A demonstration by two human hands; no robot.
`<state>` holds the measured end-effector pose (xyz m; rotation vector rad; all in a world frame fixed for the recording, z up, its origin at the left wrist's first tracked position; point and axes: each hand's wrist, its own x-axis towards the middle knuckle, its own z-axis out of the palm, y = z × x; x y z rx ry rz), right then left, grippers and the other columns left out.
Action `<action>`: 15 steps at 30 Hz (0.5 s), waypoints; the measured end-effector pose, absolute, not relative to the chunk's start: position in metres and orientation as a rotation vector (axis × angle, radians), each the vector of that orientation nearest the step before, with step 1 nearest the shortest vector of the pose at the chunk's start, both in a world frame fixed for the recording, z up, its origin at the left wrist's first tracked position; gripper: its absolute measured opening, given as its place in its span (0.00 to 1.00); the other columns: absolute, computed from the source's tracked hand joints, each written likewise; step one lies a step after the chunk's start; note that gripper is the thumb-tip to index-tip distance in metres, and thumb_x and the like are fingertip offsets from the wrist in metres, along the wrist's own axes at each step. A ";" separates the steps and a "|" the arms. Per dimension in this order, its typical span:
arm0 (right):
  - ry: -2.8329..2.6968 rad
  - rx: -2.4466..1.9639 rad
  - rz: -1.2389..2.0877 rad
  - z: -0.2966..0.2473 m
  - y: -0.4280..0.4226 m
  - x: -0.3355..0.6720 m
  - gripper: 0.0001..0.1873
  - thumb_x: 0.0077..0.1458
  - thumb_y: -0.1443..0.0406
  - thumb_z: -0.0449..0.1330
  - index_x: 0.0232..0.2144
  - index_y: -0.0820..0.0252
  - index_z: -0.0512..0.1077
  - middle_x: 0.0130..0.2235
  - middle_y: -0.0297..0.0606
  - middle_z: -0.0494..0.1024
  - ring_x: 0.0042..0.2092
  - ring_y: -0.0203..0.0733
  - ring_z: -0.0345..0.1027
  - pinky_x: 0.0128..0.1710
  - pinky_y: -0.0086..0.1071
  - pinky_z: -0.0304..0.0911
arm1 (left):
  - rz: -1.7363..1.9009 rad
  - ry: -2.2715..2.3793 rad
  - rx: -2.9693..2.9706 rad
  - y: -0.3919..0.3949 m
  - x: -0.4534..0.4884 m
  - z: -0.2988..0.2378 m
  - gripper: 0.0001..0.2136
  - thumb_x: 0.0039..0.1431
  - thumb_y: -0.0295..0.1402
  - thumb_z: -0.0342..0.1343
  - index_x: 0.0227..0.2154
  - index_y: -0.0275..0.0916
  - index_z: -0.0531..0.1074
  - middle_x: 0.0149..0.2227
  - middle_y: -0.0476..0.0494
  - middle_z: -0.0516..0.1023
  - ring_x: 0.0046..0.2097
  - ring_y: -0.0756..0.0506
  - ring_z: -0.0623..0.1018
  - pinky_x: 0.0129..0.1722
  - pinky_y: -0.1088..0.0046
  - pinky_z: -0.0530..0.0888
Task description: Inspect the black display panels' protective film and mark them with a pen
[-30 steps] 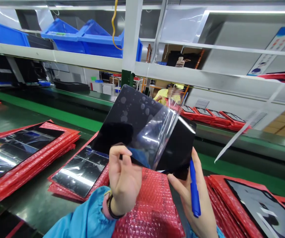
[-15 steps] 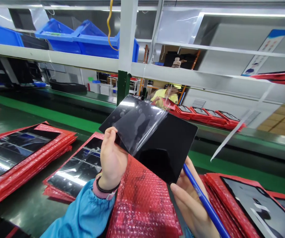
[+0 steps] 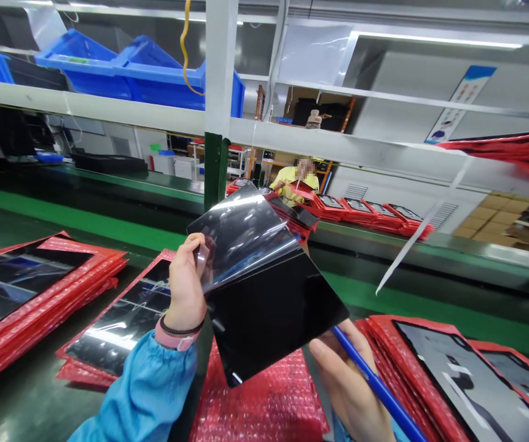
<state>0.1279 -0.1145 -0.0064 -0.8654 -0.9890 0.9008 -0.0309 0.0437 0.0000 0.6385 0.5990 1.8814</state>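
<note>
I hold a black glossy panel (image 3: 273,313) tilted in front of me over a red bubble-wrap sheet (image 3: 264,405). A clear protective film (image 3: 241,236) is half peeled back over the panel's upper part. My left hand (image 3: 185,285) is closed on the panel's left edge, thumb at the film's corner. My right hand (image 3: 347,380) supports the panel's lower right corner from beneath and grips a blue pen (image 3: 375,387) that points down to the right.
Red bubble-wrap stacks topped with dark panels lie at the left (image 3: 29,288), under my left arm (image 3: 121,325) and at the right (image 3: 458,368). A green conveyor (image 3: 107,215) runs behind. Blue bins (image 3: 121,61) sit on the shelf above. A person in yellow (image 3: 294,178) works beyond.
The panel has tipped lower and flatter toward me. The film now covers less of it. My left hand slid up the panel's left edge.
</note>
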 end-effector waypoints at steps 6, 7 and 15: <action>-0.996 -1.027 0.795 -0.020 -0.118 0.142 0.18 0.50 0.58 0.66 0.45 0.52 0.76 0.35 0.37 0.81 0.38 0.49 0.75 0.41 0.41 0.70 | 1.887 0.547 0.612 0.054 -0.036 0.000 0.03 0.42 0.26 0.57 0.18 0.37 0.71 0.27 0.52 0.71 0.30 0.55 0.69 0.32 0.84 0.69; -0.987 -1.055 0.773 -0.023 -0.119 0.144 0.19 0.49 0.57 0.67 0.44 0.52 0.76 0.34 0.37 0.80 0.37 0.49 0.75 0.41 0.41 0.69 | 1.881 0.539 0.620 0.055 -0.037 0.000 0.03 0.42 0.27 0.57 0.18 0.37 0.71 0.27 0.52 0.70 0.29 0.55 0.69 0.32 0.84 0.69; -0.983 -1.059 0.827 -0.017 -0.120 0.142 0.15 0.51 0.55 0.65 0.39 0.53 0.77 0.32 0.37 0.80 0.35 0.49 0.74 0.33 0.36 0.69 | 1.879 0.519 0.696 0.061 -0.039 -0.002 0.03 0.43 0.27 0.56 0.18 0.37 0.68 0.26 0.52 0.67 0.27 0.55 0.68 0.31 0.82 0.69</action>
